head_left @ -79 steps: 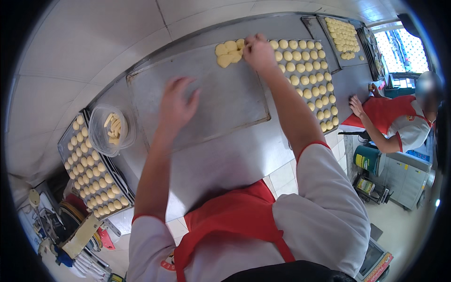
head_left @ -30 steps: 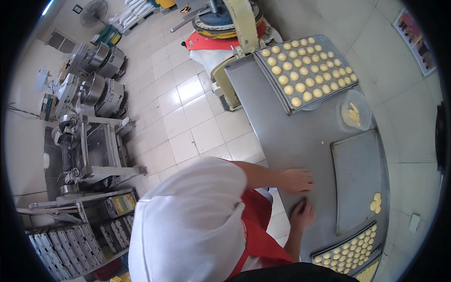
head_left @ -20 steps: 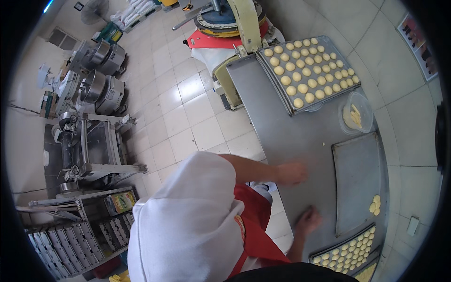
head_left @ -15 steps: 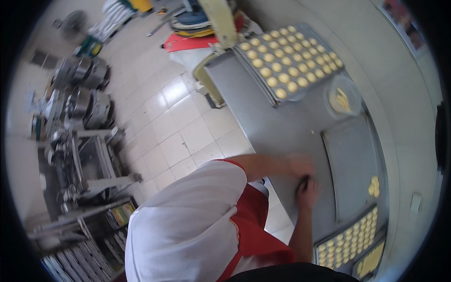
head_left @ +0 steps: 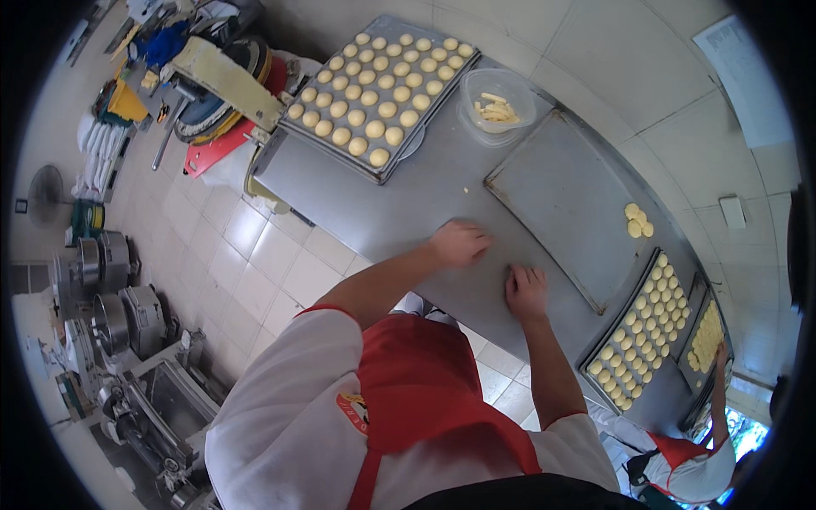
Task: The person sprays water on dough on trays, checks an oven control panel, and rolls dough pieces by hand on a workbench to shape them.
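Observation:
My left hand (head_left: 460, 244) is on the steel worktable (head_left: 408, 212), its fingers curled down and pressed together. Close by on its right, slightly nearer to me, my right hand (head_left: 526, 292) rests on the table with bent fingers. The two hands are apart. Whatever may be under either palm is hidden. Beyond them lies an empty dark baking tray (head_left: 561, 208). A small pale crumb (head_left: 465, 190) sits on the steel past my left hand.
A tray of round dough balls (head_left: 365, 93) stands at the far left, beside a plastic tub (head_left: 500, 102) with pale strips. Flattened dough pieces (head_left: 637, 221) lie at right. Another dough-ball tray (head_left: 642, 331) and a tray of pale pieces (head_left: 705, 336) follow, near a co-worker (head_left: 693, 467).
The view has swung, bringing the co-worker in at lower right. My hands, close together and blurred before, are now apart. A dark patch seen at my right hand no longer shows.

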The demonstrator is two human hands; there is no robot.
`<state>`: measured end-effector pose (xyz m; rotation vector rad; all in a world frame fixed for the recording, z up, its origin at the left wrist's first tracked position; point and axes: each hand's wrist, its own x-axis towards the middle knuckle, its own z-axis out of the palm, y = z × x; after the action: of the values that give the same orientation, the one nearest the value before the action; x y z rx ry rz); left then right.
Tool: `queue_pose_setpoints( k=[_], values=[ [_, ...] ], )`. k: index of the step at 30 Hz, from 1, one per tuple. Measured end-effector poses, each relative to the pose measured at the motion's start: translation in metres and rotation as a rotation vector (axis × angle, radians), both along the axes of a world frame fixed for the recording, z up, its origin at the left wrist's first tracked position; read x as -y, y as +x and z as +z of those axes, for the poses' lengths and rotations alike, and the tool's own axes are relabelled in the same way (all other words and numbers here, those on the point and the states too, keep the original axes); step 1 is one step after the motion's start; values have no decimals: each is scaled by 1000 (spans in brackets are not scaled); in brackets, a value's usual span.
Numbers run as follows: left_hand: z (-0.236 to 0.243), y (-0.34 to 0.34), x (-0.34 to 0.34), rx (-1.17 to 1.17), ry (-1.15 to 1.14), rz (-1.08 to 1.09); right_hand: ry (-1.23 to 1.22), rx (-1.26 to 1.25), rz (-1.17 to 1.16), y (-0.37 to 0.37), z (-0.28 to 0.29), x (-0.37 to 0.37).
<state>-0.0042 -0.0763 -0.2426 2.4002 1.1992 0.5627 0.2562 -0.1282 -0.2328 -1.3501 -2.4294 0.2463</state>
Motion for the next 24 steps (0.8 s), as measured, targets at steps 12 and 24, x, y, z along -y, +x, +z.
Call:
queue_pose_setpoints(
  k=[12, 24],
  values=[
    [82, -94, 26, 560, -477, 422, -598, -298, -222, -38, 92, -7],
    [134, -337, -385, 362, -33, 490, -124, -623, -131, -370, 146, -404]
  ],
)
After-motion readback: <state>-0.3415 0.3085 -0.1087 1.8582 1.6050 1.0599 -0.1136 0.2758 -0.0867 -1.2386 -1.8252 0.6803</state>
